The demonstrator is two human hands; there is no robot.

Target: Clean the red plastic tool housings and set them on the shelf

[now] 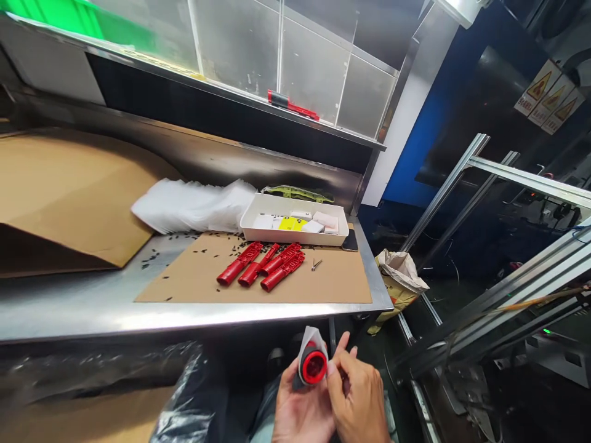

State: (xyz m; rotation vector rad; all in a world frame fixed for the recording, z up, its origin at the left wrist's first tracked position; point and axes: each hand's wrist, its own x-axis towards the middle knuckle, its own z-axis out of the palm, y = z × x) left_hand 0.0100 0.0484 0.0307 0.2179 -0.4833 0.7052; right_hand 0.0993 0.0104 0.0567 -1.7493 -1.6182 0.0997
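Observation:
Below the table's front edge, my left hand (298, 411) is closed around a red plastic part (313, 365), its round end facing me. A thin white bag or wrapper (311, 342) covers the part's upper end. My right hand (357, 394) pinches the wrapper's edge beside the part, fingers curled. Several more red plastic parts (261, 266) lie side by side on a cardboard sheet (203, 280) on the steel table (83, 304).
A white tray (258, 237) with small white and yellow items stands behind the red parts. A pile of white bags (191, 206) lies to its left. A small metal tool (316, 264) and black scraps lie on the cardboard. A paper sack (399, 277) sits on the floor right.

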